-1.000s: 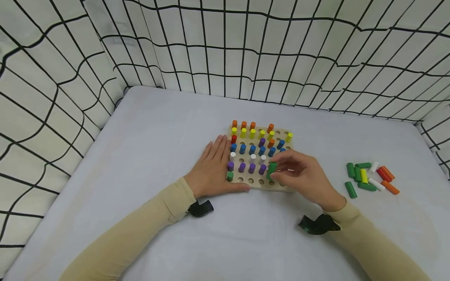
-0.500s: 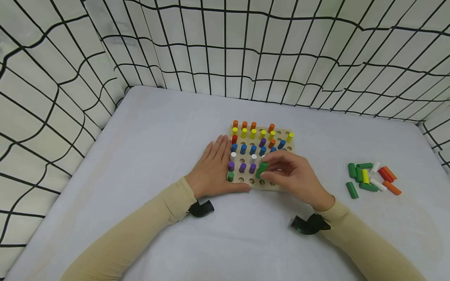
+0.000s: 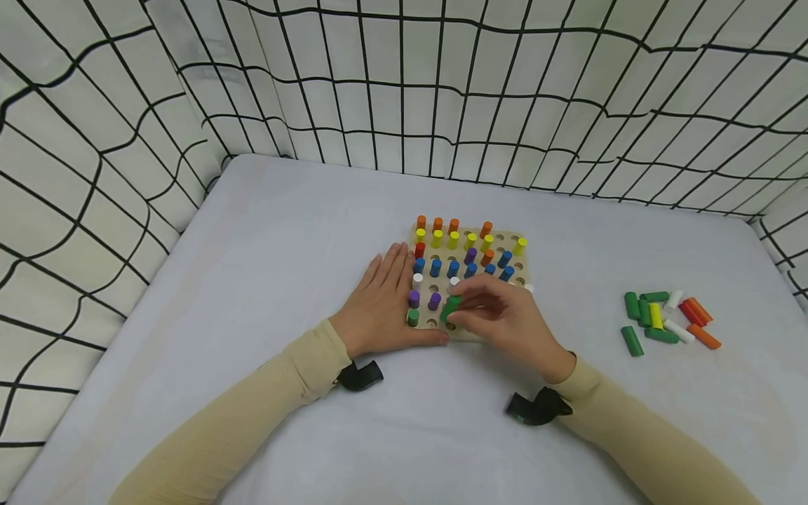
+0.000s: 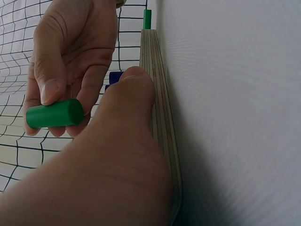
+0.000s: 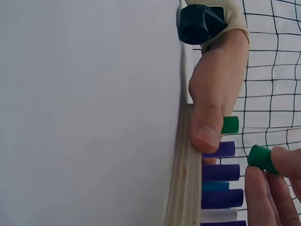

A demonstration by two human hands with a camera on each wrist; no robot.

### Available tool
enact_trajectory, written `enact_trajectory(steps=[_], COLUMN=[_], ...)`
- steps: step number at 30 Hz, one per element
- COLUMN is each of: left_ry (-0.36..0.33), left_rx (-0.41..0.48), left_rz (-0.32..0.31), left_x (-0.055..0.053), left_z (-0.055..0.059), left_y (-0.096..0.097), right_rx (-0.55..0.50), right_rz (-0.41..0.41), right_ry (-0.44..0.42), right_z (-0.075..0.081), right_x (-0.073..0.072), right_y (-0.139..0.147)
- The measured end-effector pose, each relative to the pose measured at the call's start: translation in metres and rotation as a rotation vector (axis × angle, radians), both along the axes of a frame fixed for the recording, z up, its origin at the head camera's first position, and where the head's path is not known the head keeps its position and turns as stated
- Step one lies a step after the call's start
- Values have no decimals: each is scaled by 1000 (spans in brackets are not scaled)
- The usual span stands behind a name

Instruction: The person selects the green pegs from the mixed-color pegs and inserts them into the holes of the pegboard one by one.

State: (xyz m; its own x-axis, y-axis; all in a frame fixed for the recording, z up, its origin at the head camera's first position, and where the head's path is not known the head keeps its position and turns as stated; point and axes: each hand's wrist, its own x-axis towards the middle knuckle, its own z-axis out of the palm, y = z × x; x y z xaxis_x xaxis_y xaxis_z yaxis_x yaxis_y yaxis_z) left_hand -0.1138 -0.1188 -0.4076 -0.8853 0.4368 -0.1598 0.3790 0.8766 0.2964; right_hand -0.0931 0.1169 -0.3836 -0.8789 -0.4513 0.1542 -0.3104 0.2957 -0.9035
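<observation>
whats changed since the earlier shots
The right hand moved left over the wooden pegboard, toward the left hand, carrying the green peg; nothing was taken up or let go. The left hand stayed against the wooden pegboard, and the loose pegs stayed put.

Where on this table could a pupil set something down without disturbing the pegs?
Free: the white table left of the left hand, out to the wire mesh; the strip between the pegboard and the mesh behind it; the gap between the right hand and the loose pegs. Crowded: the pegboard, with both hands at it, and the loose pegs' patch.
</observation>
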Motion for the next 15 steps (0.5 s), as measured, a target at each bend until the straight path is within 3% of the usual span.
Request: enact_trajectory(steps=[15], left_ry=[25], left_rx=[-24], left_rz=[-14], left_x=[-1], left_z=[-1], left_y=[0], right_rx=[-30], right_rz=[-14], right_ry=[46], right_z=[-9], right_x=[9], right_y=[-13])
